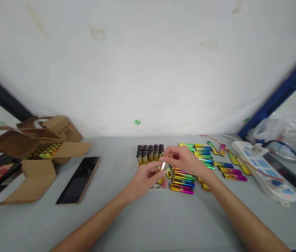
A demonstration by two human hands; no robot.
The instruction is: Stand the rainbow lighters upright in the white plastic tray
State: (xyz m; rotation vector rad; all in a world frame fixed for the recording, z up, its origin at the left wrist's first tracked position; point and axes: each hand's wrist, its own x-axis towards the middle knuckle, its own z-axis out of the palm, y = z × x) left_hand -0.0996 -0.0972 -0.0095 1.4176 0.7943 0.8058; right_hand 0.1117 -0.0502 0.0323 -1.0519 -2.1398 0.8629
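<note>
My left hand point(144, 180) is closed, thumb and fingers pinching a small lighter-shaped piece point(164, 166) with a bright silvery surface. From the right, my right hand point(181, 159) has its fingertips closed on the upper end of the same piece; fingers cover much of it. Just behind my left hand, black-topped, gold-bodied lighters point(150, 154) stand upright in close rows. Beside and under my right hand lie shiny multicoloured lighter bodies point(181, 189) in gold, green, blue and pink. Part of a pale holder point(159, 186) shows below my hands.
An open cardboard box point(36, 178) with several yellow-and-black lighters point(48, 151) stands at the left. A phone point(78, 180) lies beside it. At the right are a white power strip point(265, 171), a thin red wire point(252, 170) and plastic bags point(273, 131). A white wall point(148, 70) rises behind.
</note>
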